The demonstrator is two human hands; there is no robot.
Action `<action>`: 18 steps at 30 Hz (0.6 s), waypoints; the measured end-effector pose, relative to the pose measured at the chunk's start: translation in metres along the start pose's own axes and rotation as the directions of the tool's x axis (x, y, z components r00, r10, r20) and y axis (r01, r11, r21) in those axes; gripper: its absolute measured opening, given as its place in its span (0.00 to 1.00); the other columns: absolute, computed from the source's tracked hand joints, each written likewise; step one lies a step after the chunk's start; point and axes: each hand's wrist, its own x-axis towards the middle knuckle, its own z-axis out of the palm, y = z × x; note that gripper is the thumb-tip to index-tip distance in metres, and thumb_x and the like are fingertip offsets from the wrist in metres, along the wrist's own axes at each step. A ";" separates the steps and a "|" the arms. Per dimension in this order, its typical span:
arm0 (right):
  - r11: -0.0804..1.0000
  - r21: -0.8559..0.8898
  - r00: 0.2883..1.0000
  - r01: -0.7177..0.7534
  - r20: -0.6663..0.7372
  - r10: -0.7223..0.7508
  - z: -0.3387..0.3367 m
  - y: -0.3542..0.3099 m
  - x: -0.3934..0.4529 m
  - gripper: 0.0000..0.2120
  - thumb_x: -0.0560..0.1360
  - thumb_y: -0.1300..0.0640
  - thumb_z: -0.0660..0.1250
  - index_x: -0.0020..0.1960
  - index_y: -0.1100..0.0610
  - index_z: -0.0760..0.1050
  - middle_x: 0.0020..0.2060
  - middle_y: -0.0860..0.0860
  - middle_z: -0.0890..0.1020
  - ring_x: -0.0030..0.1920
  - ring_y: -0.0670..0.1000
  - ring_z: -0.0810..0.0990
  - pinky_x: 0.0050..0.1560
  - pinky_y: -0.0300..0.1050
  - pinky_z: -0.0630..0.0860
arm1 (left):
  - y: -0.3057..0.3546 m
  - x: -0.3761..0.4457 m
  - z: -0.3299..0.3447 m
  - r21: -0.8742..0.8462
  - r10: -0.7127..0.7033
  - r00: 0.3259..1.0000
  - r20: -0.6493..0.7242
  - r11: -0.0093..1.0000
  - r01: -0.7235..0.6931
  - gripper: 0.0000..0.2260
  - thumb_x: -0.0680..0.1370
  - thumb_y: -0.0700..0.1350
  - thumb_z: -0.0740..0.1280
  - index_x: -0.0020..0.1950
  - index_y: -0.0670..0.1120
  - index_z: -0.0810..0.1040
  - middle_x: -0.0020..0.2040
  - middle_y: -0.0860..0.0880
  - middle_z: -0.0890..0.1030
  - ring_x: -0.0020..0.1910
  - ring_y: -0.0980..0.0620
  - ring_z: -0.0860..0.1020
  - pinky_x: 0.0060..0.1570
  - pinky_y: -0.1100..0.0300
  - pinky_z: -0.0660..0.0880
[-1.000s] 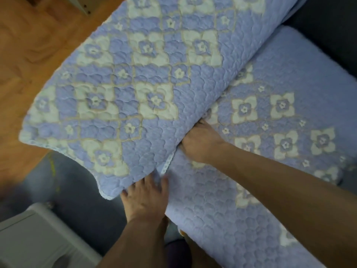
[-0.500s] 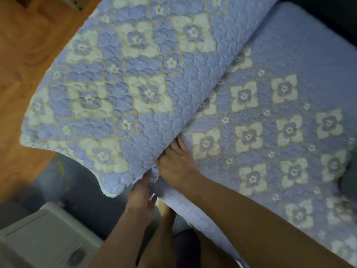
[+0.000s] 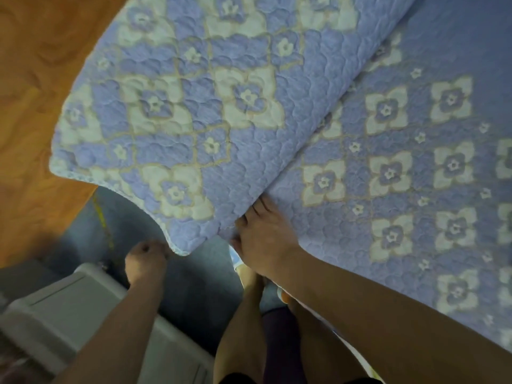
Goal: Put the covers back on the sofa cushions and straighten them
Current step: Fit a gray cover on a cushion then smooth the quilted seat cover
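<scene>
A quilted blue sofa cover with cream flower squares lies over the seat cushion [image 3: 415, 167]. Its front flap [image 3: 177, 106] hangs out over the sofa's edge toward the floor. My right hand [image 3: 263, 236] presses flat into the crease where flap and seat meet, and the fabric hides its fingertips. Lower left, my left hand [image 3: 146, 261] is curled at the flap's bottom corner [image 3: 180, 249] and seems to pinch its white trim. The cushion itself is hidden under the cover.
Orange wooden floor [image 3: 30, 106] fills the left. A white plastic bin [image 3: 69, 314] stands at the lower left. My bare legs [image 3: 243, 328] stand on a grey-blue mat [image 3: 194, 286] against the sofa front.
My left hand slid out from under the flap's edge, left to its corner, and curled there. My right hand moved nearer along the crease to its front end.
</scene>
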 end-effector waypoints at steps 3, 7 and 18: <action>0.965 -0.008 0.959 -0.262 -0.116 0.259 0.010 0.000 0.035 0.26 0.83 0.46 0.52 0.80 0.48 0.56 0.75 0.34 0.62 0.79 0.44 0.47 0.78 0.44 0.42 | -0.007 -0.022 -0.001 0.006 -0.020 0.945 0.326 1.000 0.019 0.03 0.73 0.45 0.73 0.42 0.47 0.82 0.41 0.45 0.82 0.41 0.45 0.77 0.42 0.53 0.73; 0.996 0.051 0.997 -0.080 0.006 0.079 0.007 -0.011 0.028 0.37 0.79 0.36 0.56 0.81 0.48 0.47 0.80 0.47 0.55 0.80 0.54 0.48 0.78 0.58 0.47 | 0.012 -0.054 0.029 -0.209 0.031 0.831 0.556 0.972 0.104 0.15 0.79 0.44 0.70 0.65 0.53 0.76 0.60 0.50 0.82 0.57 0.50 0.80 0.60 0.51 0.76; 0.995 -0.062 0.993 0.074 -0.088 -0.080 0.003 0.003 0.008 0.31 0.77 0.43 0.59 0.75 0.57 0.67 0.73 0.52 0.72 0.77 0.55 0.60 0.78 0.57 0.45 | 0.031 -0.068 0.101 -0.382 0.099 0.922 0.374 0.922 0.056 0.05 0.84 0.44 0.61 0.50 0.53 0.72 0.43 0.53 0.76 0.47 0.51 0.75 0.43 0.59 0.76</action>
